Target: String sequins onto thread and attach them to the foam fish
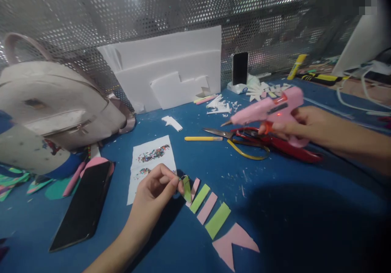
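Note:
My left hand (154,189) pinches a small green foam strip (187,188), held upright at the left end of a row of pink and green strips (207,208) lying on the blue table (275,208). A pink notched foam piece (234,243) lies just below the row. My right hand (297,124) grips a pink glue gun (269,109) above the table, nozzle pointing left, over red-handled scissors (269,143).
A black phone (82,206) lies at the left beside pink and green foam scraps. A white paper with glitter (151,165), a yellow pen (203,138), a pale backpack (51,106), white foam boards (171,69), an upright phone (240,68) and white cables (360,98) surround the work area.

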Available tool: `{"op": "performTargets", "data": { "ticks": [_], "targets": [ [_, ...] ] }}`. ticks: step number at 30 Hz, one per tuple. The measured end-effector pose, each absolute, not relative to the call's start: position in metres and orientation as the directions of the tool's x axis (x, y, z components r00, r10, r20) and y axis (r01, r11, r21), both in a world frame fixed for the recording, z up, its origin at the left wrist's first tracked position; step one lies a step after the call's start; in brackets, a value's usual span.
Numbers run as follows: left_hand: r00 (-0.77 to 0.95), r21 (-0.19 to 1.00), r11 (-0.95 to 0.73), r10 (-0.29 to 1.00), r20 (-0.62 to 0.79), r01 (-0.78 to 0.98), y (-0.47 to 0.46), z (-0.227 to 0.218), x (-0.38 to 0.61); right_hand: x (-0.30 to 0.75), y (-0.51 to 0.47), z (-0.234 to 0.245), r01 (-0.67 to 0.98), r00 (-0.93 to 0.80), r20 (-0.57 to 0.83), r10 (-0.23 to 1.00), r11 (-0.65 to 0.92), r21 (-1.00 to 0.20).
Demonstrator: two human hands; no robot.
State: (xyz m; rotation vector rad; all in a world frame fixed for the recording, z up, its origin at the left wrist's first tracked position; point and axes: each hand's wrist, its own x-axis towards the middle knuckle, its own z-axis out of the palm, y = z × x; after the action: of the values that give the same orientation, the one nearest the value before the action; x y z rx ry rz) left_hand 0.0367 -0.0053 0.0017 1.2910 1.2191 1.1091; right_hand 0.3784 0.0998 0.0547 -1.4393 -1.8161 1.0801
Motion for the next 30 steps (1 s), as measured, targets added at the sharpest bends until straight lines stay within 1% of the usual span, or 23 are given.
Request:
{"op": "performTargets", "data": {
  "ticks": [1,3,4,6,10,16,19,26,30],
  "targets": [
    [0.071,0.997,0.011,0.997,-0.017,0.079,-0.005,0.001,0.037,0.37,0.095,0.053,0.483,-0.375,-0.111,0.921,0.092,-0.871],
    [0.071,0.997,0.014,0.997,-0.02,0.075,-0.004,0.001,0.037,0.352,0.086,0.049,0.421,-0.549,-0.169,0.818,0.097,-0.902],
    [0.07,0.997,0.016,0.997,-0.021,0.071,-0.004,0.001,0.037,0.345,0.084,0.047,0.397,-0.613,-0.19,0.767,0.091,-0.913],
    [0.071,0.997,0.019,0.997,-0.024,0.069,-0.005,0.001,0.037,0.332,0.081,0.043,0.377,-0.663,-0.217,0.716,0.07,-0.924],
    [0.066,0.998,0.025,0.997,-0.029,0.06,-0.005,0.001,0.037,0.315,0.081,0.037,0.391,-0.685,-0.269,0.677,0.031,-0.92],
    [0.056,0.998,0.037,0.998,-0.04,0.044,-0.004,0.004,0.038,0.306,0.085,0.029,0.392,-0.7,-0.311,0.643,-0.018,-0.92],
    [0.07,0.998,0.034,0.997,-0.037,0.052,-0.003,0.005,0.038,0.304,0.085,0.03,0.404,-0.689,-0.33,0.646,-0.035,-0.914],
    [0.066,0.997,0.035,0.997,-0.04,0.074,-0.004,0.005,0.038,0.298,0.082,0.042,0.468,-0.636,-0.423,0.645,-0.113,-0.877],
    [0.068,0.997,0.039,0.997,-0.044,0.07,-0.005,0.004,0.037,0.296,0.082,0.041,0.478,-0.628,-0.425,0.653,-0.107,-0.872]
  ]
}}
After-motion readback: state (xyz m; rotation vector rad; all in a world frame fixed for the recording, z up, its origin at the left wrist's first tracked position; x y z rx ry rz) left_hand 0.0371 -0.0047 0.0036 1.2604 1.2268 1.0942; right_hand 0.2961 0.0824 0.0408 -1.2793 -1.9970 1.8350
